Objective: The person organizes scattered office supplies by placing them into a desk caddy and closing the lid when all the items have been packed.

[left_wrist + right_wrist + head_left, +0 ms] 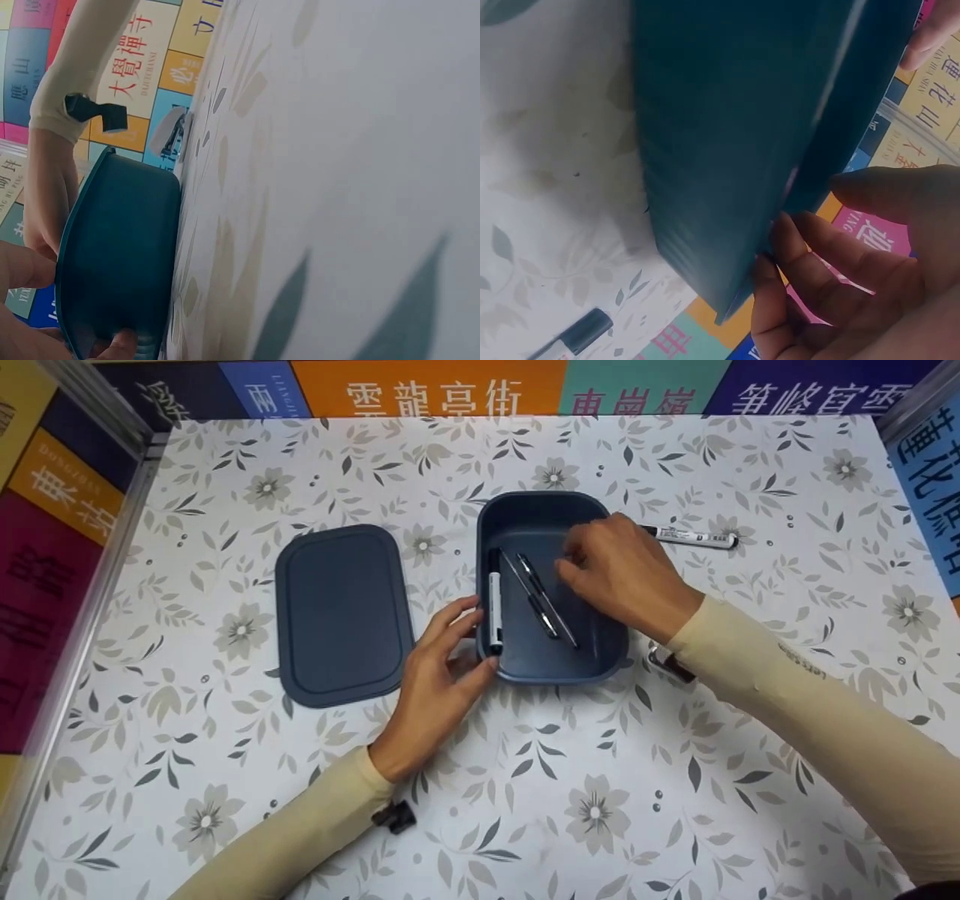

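Observation:
A dark blue rectangular box [551, 675] lies on the table. Inside it, a white-and-black marker [495, 611] rests along the left wall, beside two slim pens [531, 596] lying at a slant. My left hand [442, 682] touches the box's left side, its thumb at the rim near the front left corner and a finger against the outer wall. Over the right part of the box hangs my right hand [626, 574], fingers loosely bent. In the right wrist view its fingertips [780, 232] are close to the rim, with nothing visible between them and the thumb.
A matching dark blue lid [345, 615] lies flat left of the box. Another white-and-black marker [697, 538] is on the table behind my right hand. A silver-and-black object resembling a stapler [170, 133] lies near my right wrist. Colourful printed panels [427, 388] border the table.

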`<action>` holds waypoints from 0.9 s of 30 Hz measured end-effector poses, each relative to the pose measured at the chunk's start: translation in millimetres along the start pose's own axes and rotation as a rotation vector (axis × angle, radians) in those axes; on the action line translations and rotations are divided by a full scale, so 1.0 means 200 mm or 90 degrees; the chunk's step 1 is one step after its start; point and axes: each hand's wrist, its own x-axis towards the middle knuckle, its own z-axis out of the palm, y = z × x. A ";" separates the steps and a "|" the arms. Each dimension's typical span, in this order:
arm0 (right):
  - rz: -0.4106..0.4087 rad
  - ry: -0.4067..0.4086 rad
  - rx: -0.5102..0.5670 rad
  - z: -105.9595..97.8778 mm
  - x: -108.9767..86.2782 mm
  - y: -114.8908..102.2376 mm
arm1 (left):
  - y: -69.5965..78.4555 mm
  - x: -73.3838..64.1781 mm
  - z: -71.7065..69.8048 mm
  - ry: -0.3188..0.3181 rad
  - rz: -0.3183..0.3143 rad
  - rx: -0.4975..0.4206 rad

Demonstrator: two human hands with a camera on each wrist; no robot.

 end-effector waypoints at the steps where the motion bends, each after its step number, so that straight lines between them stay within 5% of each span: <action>1: -0.001 0.006 0.003 -0.01 -0.01 0.00 | 0.00 0.00 0.00 0.000 0.001 -0.001; 27: -0.025 0.150 0.045 -0.05 -0.39 0.21 | 0.00 0.00 0.00 -0.006 -0.005 -0.009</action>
